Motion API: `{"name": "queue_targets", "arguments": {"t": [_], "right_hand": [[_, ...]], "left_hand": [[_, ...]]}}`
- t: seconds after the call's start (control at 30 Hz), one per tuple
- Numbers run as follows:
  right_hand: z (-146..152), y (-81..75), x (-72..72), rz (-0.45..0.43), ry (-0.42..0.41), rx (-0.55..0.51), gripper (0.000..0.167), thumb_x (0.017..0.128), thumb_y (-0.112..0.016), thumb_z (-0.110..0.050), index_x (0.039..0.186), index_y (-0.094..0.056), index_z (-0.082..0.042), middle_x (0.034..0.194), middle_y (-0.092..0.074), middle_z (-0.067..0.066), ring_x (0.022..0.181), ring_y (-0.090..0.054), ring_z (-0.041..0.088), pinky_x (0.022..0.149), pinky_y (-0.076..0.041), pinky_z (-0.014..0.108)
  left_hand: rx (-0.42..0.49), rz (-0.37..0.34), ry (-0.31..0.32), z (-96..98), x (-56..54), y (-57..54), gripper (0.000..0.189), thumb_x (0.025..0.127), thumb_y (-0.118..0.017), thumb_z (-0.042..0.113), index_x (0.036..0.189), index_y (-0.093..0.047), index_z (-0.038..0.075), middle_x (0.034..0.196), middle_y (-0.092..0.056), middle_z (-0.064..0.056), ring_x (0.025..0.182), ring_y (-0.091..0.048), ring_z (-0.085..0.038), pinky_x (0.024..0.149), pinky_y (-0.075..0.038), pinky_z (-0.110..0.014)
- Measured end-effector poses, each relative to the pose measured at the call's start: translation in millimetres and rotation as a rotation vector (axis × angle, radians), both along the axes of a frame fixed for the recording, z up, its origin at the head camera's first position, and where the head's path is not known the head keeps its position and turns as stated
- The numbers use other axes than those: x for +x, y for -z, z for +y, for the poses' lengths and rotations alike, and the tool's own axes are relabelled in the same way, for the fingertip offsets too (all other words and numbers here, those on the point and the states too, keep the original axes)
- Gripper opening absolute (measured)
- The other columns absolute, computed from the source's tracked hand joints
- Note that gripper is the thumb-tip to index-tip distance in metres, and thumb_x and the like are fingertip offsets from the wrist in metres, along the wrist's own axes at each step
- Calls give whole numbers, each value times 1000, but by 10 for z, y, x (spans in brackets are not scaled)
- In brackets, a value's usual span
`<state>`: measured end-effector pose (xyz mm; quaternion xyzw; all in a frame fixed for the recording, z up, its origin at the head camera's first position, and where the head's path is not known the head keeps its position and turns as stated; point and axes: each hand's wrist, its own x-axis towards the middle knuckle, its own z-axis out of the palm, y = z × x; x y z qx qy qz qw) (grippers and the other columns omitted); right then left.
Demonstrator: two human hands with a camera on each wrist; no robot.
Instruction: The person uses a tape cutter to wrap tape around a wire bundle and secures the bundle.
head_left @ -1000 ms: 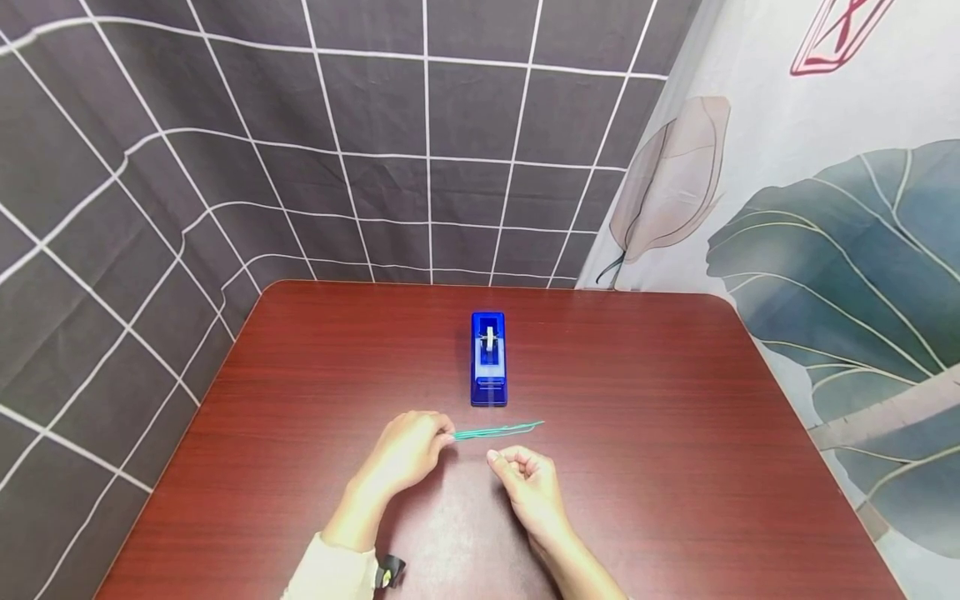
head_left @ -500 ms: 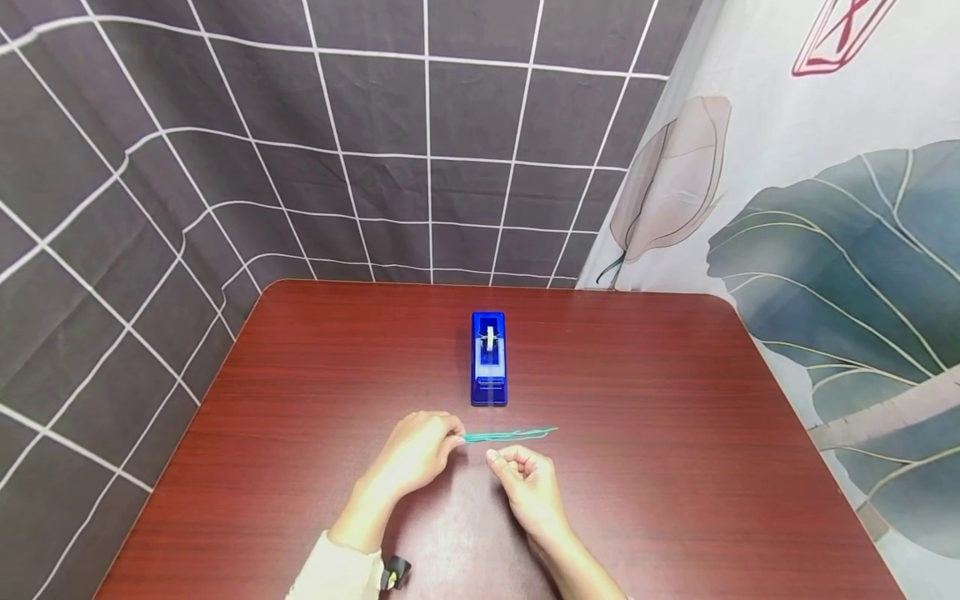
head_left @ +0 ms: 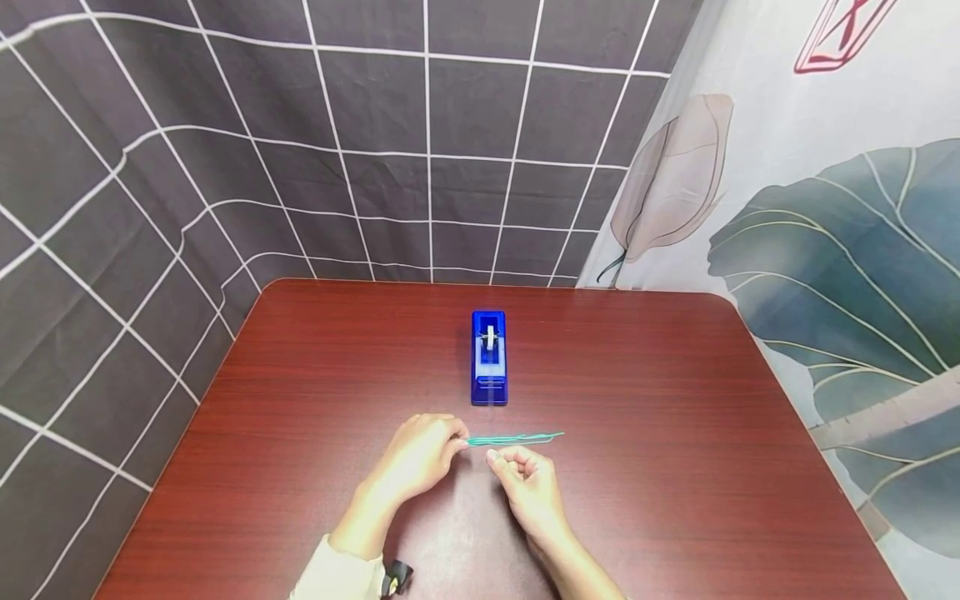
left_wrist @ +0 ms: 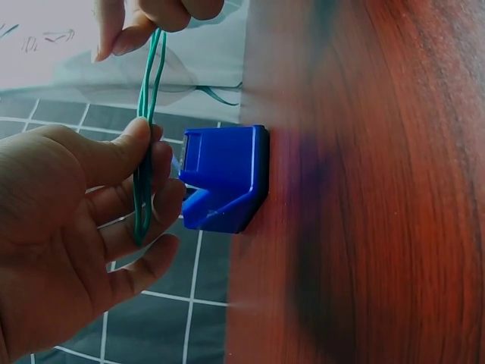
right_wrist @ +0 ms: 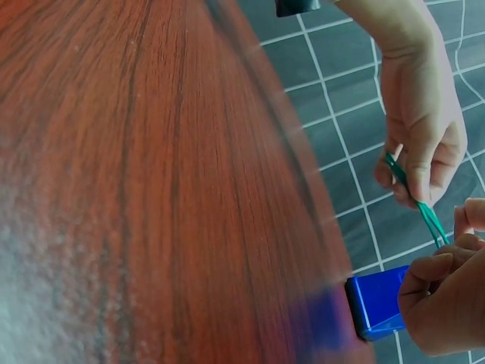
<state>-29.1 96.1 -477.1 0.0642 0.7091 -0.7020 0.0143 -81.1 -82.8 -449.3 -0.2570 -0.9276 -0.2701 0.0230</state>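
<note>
My left hand (head_left: 423, 454) pinches one end of a folded bundle of thin green cord (head_left: 517, 439) between thumb and fingers. The cord's loose end points right, just beyond my right hand (head_left: 528, 492). In the left wrist view, the cord (left_wrist: 142, 189) crosses the left fingers (left_wrist: 121, 239) with its looped end hanging down. My right hand's fingers are curled, with the thumb near the index finger; whether anything thin sits between them is hidden. A blue tape dispenser (head_left: 489, 387) stands beyond both hands, its white roll (head_left: 490, 337) facing up.
The red-brown wooden table (head_left: 637, 400) runs under both hands. A dark grey curtain (head_left: 375, 108) with white grid lines hangs behind and to the left. At the right is a white leaf-patterned curtain (head_left: 772, 125). A black device (head_left: 397, 577) is at the left wrist.
My left hand has shifted to the right and slightly toward me, taking the green cord with it. The right hand and the tape dispenser have stayed in place.
</note>
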Motion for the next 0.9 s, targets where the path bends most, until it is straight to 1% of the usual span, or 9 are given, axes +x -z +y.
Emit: {"name": "queue_targets", "arguments": {"t": [0.2, 0.43, 0.7, 0.9], "right_hand": [[-8, 5, 12, 12, 0, -13, 18, 91, -71, -3, 92, -67, 15, 58, -45, -11, 51, -35, -1, 49, -28, 15], [-15, 2, 22, 9, 0, -31, 22, 91, -70, -3, 93, -66, 19, 56, -46, -10, 49, -33, -1, 47, -26, 14], [-10, -3, 29, -6, 5, -30, 21, 90, -71, -3, 95, -68, 18, 54, -46, -10, 48, -33, -1, 46, -25, 14], [-13, -29, 32, 4, 17, -27, 19, 90, -71, -3, 95, -69, 16, 56, -47, -10, 49, -34, -1, 46, -26, 14]], "left_hand": [[5, 4, 5, 11, 16, -22, 8, 89, -74, 11, 83, -72, 16, 79, -66, 8, 76, -66, -14, 69, -53, -37], [17, -4, 12, 24, 26, -17, 8, 89, -75, 10, 84, -72, 16, 81, -67, 8, 78, -67, -13, 70, -53, -37], [31, -4, 8, 30, 29, -16, 7, 89, -75, 10, 85, -73, 15, 82, -69, 7, 80, -68, -14, 73, -54, -38], [48, 3, 8, 29, 32, -35, 7, 89, -74, 9, 85, -73, 15, 82, -69, 7, 79, -68, -13, 72, -54, -37]]}}
